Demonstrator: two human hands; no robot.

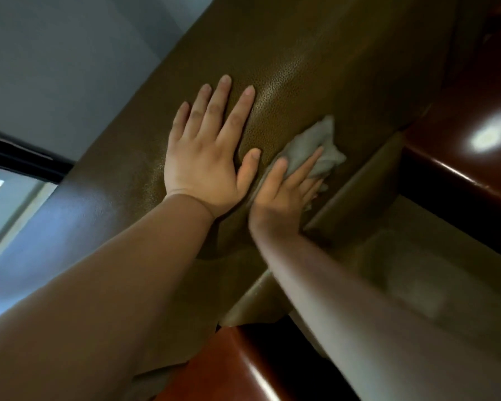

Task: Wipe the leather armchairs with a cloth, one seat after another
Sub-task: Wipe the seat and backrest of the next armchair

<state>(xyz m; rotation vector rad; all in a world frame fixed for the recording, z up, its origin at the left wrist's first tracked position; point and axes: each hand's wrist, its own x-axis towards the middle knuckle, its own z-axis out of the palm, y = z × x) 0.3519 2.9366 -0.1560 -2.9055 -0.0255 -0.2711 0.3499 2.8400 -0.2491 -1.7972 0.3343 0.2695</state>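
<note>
Armchair (301, 53) back fills the view, its long axis running near-left to far-right. Left hand (206, 157) is laid flat, open, on the leather. Right hand (284, 198) is pressed on the cloth (315, 146), just right of it; unwiped leather lies far-right.

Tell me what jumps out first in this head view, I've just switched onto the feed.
Two bare forearms reach up the middle of the frame onto an olive-brown leather backrest. The left hand lies flat on the leather with fingers spread, and just right of it the right hand presses a crumpled pale cloth against the same surface. A bright glare spot sits on the glossy reddish wooden armrest at the right edge.
</note>
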